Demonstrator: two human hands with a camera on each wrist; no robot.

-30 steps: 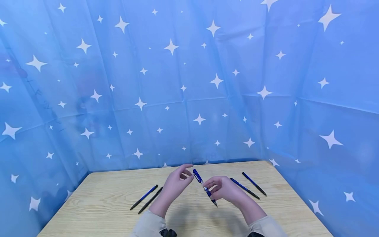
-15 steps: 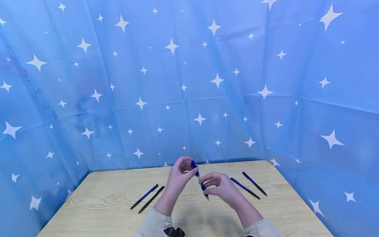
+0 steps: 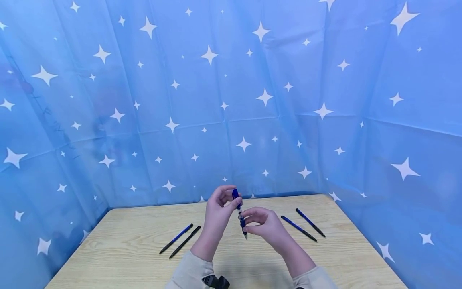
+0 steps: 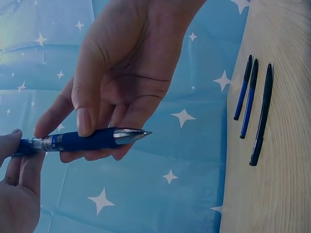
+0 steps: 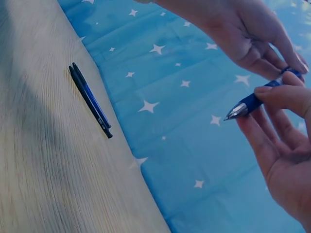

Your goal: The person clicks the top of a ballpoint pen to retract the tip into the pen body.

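Note:
A blue pen with a clear section and a silver tip is held above the table between both hands, tip pointing down in the head view. My left hand pinches its upper end between thumb and fingers. Lower down, my right hand pinches the blue grip near the tip. In the left wrist view the pen lies nearly level, the right thumb pressing on its grip. The right wrist view shows the pen's silver tip jutting past the right fingers. Part of the barrel is covered by fingers.
On the wooden table, a blue-and-black pen and a black pen lie at left. Two blue-and-black pens lie at right. A blue star-patterned curtain hangs behind and beside the table.
The left hand, earlier beside the pen's upper end, now pinches it. Both hands and the pen have moved up and slightly away, and the pen stands more upright.

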